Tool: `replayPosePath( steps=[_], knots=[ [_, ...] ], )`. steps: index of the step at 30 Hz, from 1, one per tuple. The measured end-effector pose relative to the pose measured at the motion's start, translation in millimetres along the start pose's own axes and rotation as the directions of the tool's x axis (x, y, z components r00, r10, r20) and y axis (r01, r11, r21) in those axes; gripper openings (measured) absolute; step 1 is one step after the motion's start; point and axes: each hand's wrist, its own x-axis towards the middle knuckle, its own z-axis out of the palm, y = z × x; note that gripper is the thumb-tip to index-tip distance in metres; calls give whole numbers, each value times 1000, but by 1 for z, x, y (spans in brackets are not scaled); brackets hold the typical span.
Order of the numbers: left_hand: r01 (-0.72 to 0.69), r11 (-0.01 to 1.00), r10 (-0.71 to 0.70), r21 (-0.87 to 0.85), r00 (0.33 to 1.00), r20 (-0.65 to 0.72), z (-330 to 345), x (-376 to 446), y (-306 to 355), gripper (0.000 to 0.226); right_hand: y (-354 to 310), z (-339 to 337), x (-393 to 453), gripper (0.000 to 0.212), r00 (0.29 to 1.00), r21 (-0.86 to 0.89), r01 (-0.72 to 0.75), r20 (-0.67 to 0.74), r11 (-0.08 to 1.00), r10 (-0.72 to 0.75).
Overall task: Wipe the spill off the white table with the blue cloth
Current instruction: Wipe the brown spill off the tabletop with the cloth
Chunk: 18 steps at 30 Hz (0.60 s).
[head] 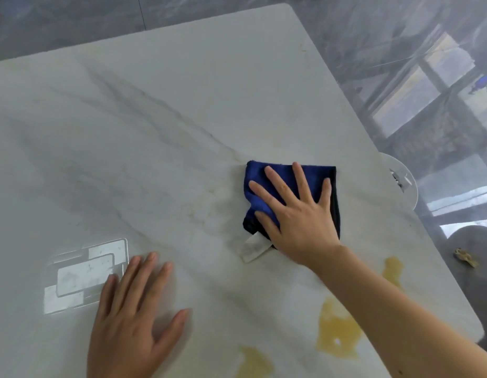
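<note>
Your right hand point(297, 211) lies flat with fingers spread on the folded blue cloth point(267, 186), pressing it against the white table point(155, 118) toward the table's right side; nothing is gripped. A white label point(253, 248) sticks out from the cloth's near edge beside your wrist. The yellow spill point(336, 331) sits nearer to you than the cloth, in several patches along the table's near right part, partly under your forearm, apart from the cloth. Your left hand point(133, 317) rests flat on the bare tabletop, fingers straight and slightly apart, holding nothing, well to the left of the cloth.
</note>
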Motion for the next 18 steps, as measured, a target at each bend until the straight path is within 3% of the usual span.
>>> replayPosePath(
  steps=[5,10,12,18],
  knots=[
    [-7,999,8,32,1000,-21,3,-4,-5,72,-14,9,-44,56,997,-6,-68,23,998,68],
    [2,998,-2,63,1000,-7,3,-5,-4,72,-78,20,-100,53,981,-27,182,77,983,-179],
    [-5,998,5,66,1000,-4,3,-5,-5,72,-92,21,-87,54,975,-34,215,68,976,-213],
    [-18,996,17,83,1000,16,3,-6,-8,68,-78,15,-40,56,996,-45,87,15,995,-87]
  ],
)
